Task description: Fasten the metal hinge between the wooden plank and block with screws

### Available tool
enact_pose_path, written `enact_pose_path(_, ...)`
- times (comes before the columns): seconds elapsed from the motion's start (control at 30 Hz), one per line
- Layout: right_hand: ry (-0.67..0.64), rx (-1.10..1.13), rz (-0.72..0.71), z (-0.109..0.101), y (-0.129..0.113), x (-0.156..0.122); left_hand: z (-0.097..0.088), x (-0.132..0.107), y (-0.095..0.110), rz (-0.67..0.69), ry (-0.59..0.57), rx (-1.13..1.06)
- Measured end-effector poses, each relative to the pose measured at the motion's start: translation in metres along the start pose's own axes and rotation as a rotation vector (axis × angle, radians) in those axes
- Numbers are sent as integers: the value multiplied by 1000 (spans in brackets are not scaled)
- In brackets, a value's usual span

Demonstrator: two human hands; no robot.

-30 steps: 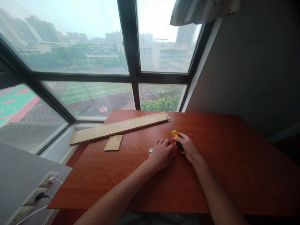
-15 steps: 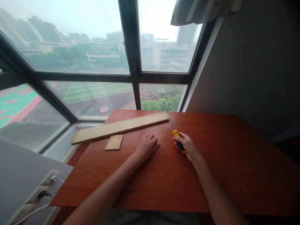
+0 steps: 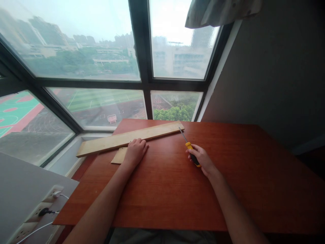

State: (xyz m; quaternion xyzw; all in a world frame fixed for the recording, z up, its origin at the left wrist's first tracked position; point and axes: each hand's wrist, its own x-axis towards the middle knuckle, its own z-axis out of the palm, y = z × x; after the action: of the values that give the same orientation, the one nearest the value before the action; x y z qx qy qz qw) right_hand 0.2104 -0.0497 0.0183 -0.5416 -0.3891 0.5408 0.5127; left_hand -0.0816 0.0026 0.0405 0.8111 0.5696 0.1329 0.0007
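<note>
My right hand [image 3: 202,160] is closed round the yellow-and-black handle of a screwdriver [image 3: 188,145]. Its metal shaft points away toward the end of a long pale wooden plank [image 3: 114,140] lying across the far left of the red-brown table [image 3: 241,176]. My left hand [image 3: 135,149] rests with its fingers curled on the right end of a small flat wooden piece [image 3: 118,157], just below the plank. Anything inside those fingers is hidden.
The plank overhangs the table's left edge above the window sill. Large dark-framed windows [image 3: 142,84] run behind the table and a dark wall stands at the right. At lower left is a white power strip [image 3: 38,211] with plugged cables.
My left hand has moved from beside the right hand to the left and away, onto the small wooden piece. A small metal part seen by it a second ago is out of sight. The right hand barely moved.
</note>
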Motion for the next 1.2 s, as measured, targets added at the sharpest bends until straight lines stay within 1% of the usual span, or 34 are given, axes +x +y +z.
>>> enact_pose_path(0.1, -16, -36, -9, 4, 0, -1, -1, -2, 6, -4, 0, 1)
enact_pose_path(0.2, -60, -81, -33, 13, 0, -1, 2, -7, 24, 27, -16, -2)
enact_pose_path(0.27, -96, -122, -63, 22, 1, 2, 4, -12, 40, 138, -39, -2)
enact_pose_path(0.33, -129, -178, -108, 33, 3, 8, 5, -19, 55, 218, -88, -12)
enact_pose_path(0.37, -143, -211, -137, 39, 5, 12, 5, -22, 60, 255, -120, -20)
enact_pose_path(0.43, -175, -283, -191, 54, 8, 22, 4, -29, 65, 281, -149, -38)
enact_pose_path(0.5, -200, -357, -238, 71, 11, 32, 2, -36, 63, 285, -171, -67)
enact_pose_path(0.63, -195, -512, -307, 110, 13, 48, -1, -51, 49, 243, -191, -130)
enact_pose_path(0.73, -174, -613, -357, 137, 13, 52, -1, -61, 42, 229, -188, -184)
enact_pose_path(0.83, -152, -700, -400, 156, 12, 50, 0, -67, 39, 231, -171, -242)
enact_pose_path(0.9, -155, -744, -429, 164, 13, 48, 0, -69, 39, 237, -159, -270)
enact_pose_path(1.0, -164, -778, -460, 167, 13, 46, 0, -69, 39, 235, -153, -293)
enact_pose_path(1.1, -164, -776, -467, 164, 12, 45, 0, -68, 40, 233, -154, -303)
enact_pose_path(1.2, -162, -748, -461, 157, 13, 43, -1, -67, 40, 235, -157, -303)
